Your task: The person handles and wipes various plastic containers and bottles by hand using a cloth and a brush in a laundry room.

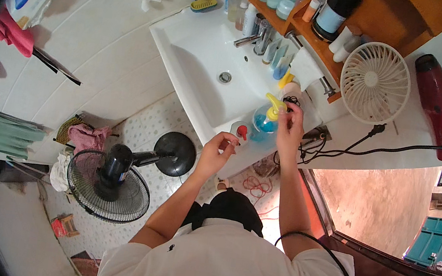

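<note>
At the front right of a white washbasin (197, 63) stands a clear bottle of blue liquid (265, 121) with a yellow pump head (276, 107). My right hand (290, 132) is raised at the pump head, its fingertips beside or touching it; which of these I cannot tell. My left hand (217, 154) hovers near a bottle with a red pump top (242, 131), thumb and fingers curled close together; whether something small is between them is unclear. Black cord or bands (291, 102) lie on a container just behind the right fingertips.
A metal faucet (261, 38), tubes and bottles line the basin's back. Above is a wooden shelf (260, 0). On the right are a white fan (375, 81), a red hair dryer (435, 101) and black cables (353, 152). A black standing fan (110, 184) is at the left.
</note>
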Motion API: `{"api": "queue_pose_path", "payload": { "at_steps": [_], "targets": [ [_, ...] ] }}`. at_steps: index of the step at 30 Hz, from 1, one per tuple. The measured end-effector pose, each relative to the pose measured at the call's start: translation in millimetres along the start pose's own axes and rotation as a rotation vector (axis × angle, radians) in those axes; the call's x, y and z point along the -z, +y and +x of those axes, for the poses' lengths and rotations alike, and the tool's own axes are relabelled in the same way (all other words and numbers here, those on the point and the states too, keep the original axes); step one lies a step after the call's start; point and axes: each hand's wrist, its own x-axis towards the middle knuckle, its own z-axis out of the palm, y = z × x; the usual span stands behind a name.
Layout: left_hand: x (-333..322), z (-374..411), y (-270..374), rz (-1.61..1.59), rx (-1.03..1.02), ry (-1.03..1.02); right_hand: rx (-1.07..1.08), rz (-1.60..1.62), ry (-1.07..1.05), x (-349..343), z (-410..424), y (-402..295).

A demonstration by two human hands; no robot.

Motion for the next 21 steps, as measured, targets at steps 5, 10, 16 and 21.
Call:
{"api": "queue_pose_path", "payload": {
  "at_steps": [5,10,16,21],
  "targets": [
    [6,-16,-21,0.069,0.081,-0.033,-0.041,-0.032,0.021,1,-46,41],
    [33,-43,-39,0.01,0.154,0.059,0.001,-0.082,-0.33,-9,-83,0],
    [78,-91,-34,0.19,0.173,0.222,0.018,0.114,-0.775,-73,-138,-34],
    [133,-175,15,0.427,0.059,0.478,0.143,0.18,-1.076,-130,-202,-80]
  ]
}}
